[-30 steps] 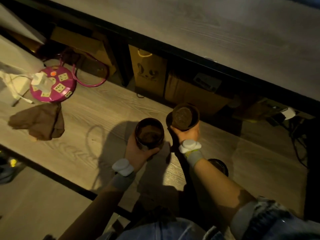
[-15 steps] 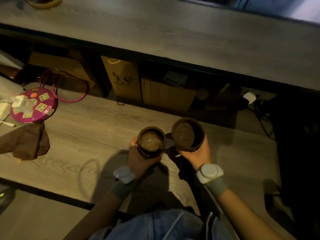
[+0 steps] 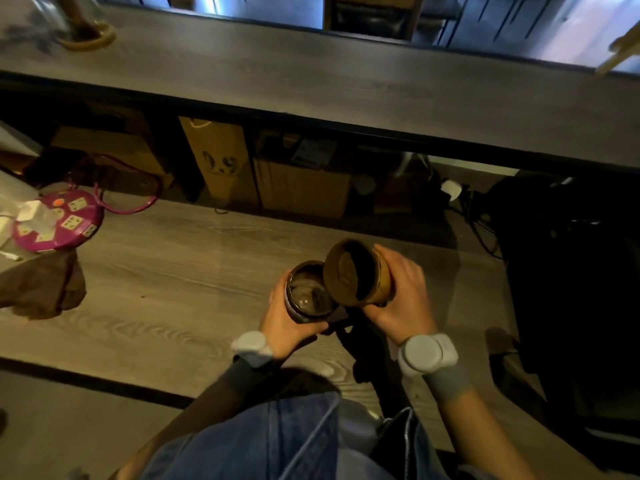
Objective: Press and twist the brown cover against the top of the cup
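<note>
Centre frame, above the lower wooden shelf point(image 3: 180, 271): our left hand point(image 3: 282, 315) grips the dark cup point(image 3: 308, 292) upright; our right hand point(image 3: 403, 294) grips the brown cup point(image 3: 356, 271), tilted, rims touching. We judge: tip slowly, keep rims aligned.

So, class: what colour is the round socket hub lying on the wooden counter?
The round socket hub is magenta pink with pale socket plates, seen best in the head view.

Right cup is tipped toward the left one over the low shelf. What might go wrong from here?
1. The tilted cup in the right hand overlaps only the edge of the upright cup in the left hand, so its contents may miss and land on the wooden shelf.
2. A splash might reach the pink power strip at the left.
</note>
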